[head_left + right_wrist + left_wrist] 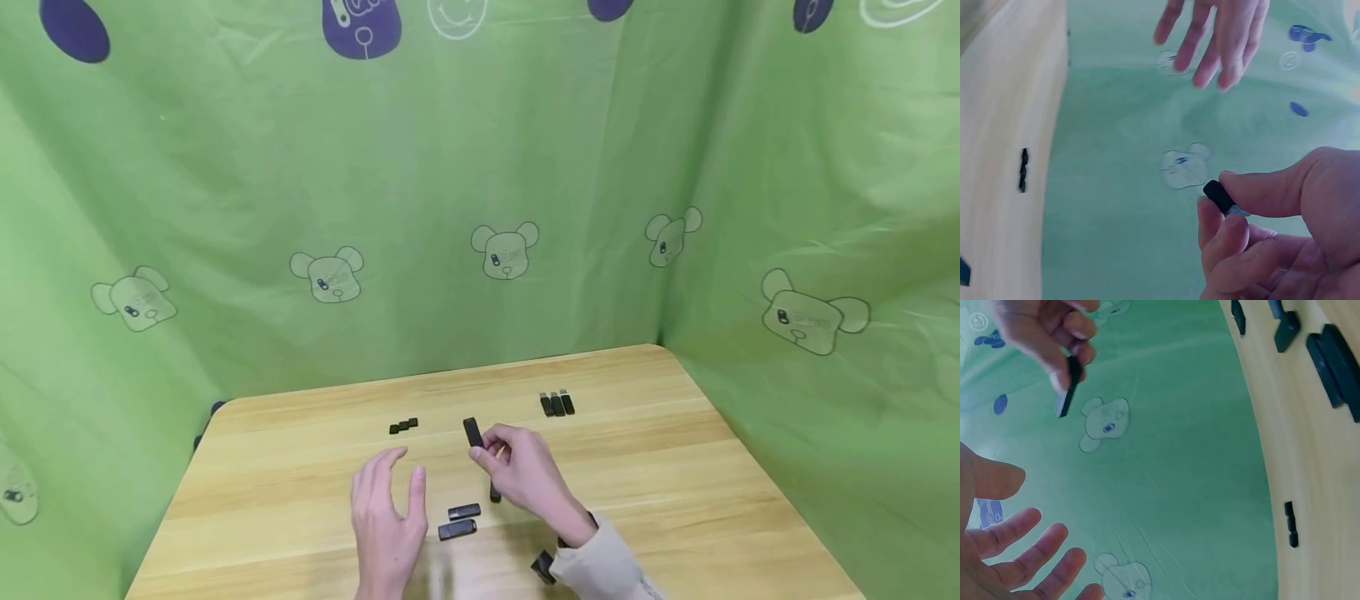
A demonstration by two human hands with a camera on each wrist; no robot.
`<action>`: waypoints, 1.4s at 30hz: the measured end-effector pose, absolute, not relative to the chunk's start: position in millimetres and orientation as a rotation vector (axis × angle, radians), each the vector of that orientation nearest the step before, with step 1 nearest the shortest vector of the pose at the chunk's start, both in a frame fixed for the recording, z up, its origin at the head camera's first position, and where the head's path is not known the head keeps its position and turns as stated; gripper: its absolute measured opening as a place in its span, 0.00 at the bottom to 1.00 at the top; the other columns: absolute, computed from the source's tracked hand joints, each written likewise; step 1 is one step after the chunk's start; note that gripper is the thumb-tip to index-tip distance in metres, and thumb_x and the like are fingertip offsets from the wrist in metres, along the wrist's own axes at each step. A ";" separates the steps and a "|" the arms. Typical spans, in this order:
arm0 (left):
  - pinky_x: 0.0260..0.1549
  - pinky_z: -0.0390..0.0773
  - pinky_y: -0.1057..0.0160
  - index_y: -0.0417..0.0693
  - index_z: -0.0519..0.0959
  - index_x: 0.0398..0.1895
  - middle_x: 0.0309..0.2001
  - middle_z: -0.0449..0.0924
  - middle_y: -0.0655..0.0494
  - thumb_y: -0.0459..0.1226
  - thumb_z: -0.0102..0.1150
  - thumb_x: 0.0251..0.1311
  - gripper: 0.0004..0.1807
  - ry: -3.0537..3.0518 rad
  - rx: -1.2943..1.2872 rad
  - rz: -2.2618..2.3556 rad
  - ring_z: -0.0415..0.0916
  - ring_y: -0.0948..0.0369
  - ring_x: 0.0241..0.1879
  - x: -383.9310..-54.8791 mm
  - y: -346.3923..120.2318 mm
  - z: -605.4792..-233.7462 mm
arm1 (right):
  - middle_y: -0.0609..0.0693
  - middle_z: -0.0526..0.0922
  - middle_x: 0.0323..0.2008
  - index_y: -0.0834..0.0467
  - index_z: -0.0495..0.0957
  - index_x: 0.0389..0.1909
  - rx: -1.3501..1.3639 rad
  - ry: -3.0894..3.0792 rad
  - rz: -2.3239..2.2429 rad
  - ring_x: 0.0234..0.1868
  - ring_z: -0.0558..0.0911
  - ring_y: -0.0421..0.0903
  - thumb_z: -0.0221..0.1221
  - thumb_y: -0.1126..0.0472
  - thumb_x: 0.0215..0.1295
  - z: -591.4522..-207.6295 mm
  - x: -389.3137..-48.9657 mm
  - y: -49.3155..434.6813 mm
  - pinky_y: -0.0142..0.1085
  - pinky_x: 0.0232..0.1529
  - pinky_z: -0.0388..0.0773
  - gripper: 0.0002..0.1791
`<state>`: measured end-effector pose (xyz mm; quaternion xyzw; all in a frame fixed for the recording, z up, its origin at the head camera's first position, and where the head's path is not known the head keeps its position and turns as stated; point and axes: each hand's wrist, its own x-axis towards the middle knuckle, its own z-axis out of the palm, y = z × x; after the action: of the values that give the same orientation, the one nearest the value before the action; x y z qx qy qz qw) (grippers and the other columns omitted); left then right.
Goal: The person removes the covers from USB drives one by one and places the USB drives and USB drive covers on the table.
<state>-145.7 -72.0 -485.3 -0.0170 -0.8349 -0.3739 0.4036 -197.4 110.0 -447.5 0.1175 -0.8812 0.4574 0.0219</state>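
My right hand [525,471] pinches a black USB flash drive [472,432] between thumb and fingers, raised over the table. In the right wrist view the dark end of this drive [1218,195] sticks out past the thumb. My left hand [388,517] hovers to the left of it, fingers spread and relaxed, with nothing in it; its bare palm side shows in the left wrist view. Two black flash drives [457,529] lie side by side between the hands. Another drive [495,490] lies partly hidden under my right hand.
Three flash drives with bare metal plugs [557,405] lie in a row at the back right. Three small black caps [403,426] form a slanted line at the back left. A green curtain [420,167] surrounds the wooden table [675,483].
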 end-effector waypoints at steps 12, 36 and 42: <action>0.53 0.76 0.59 0.42 0.84 0.44 0.50 0.85 0.50 0.32 0.68 0.60 0.09 -2.034 -0.249 -1.035 0.78 0.55 0.53 -149.8 -55.0 -466.5 | 0.43 0.84 0.25 0.51 0.85 0.33 0.615 -2.596 1.544 0.21 0.76 0.32 0.68 0.56 0.65 -426.3 -171.2 110.5 0.29 0.22 0.76 0.04; 0.55 0.73 0.64 0.54 0.86 0.39 0.53 0.82 0.57 0.32 0.67 0.62 0.07 -2.044 -0.365 -1.315 0.76 0.60 0.55 -139.8 -48.3 -462.2 | 0.39 0.83 0.25 0.48 0.87 0.29 0.753 -2.510 1.430 0.23 0.73 0.29 0.72 0.58 0.58 -423.6 -161.8 113.1 0.27 0.22 0.74 0.03; 0.53 0.74 0.61 0.58 0.88 0.41 0.54 0.81 0.57 0.34 0.68 0.62 0.08 -2.076 -0.398 -1.333 0.74 0.59 0.56 -137.5 -48.7 -461.6 | 0.42 0.83 0.23 0.49 0.86 0.29 0.715 -2.541 1.544 0.23 0.74 0.30 0.70 0.60 0.61 -421.9 -160.6 113.1 0.27 0.21 0.76 0.03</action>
<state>-137.5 -48.7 -461.6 -0.1512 -0.7881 -0.5062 0.3158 -160.6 113.1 -421.9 0.2337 -0.8302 0.5044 0.0417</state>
